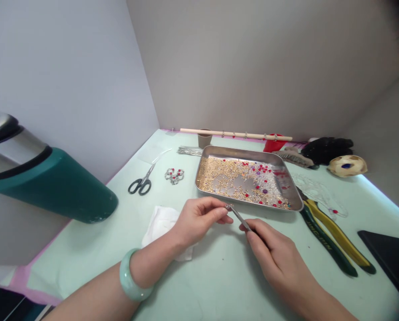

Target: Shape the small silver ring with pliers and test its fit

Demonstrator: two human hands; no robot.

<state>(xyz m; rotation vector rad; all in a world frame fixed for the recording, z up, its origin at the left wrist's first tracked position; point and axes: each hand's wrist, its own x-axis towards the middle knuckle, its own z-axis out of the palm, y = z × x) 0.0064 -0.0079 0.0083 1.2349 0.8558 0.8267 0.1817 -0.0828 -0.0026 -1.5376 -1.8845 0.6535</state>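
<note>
My left hand [199,218], with a pale green bangle on its wrist, pinches a tiny piece of beadwork [229,207] between thumb and forefinger. Its exact shape is too small to make out. In my right hand [274,252] are slim metal tweezers [240,217], their tips touching the beadwork. Both hands are just in front of a metal tray [249,203], which holds gold, clear, red and purple beads. Left of the tray lies a wire ornament with red beads [174,175].
Black-handled scissors [140,185] and a white tissue [159,223] lie to the left, near a large green flask [52,183]. At right are green-yellow pliers [329,236], a roll of tape [348,166] and a black flat object [388,258]. Behind the tray are a wooden rod [213,133] and a red cup [273,143].
</note>
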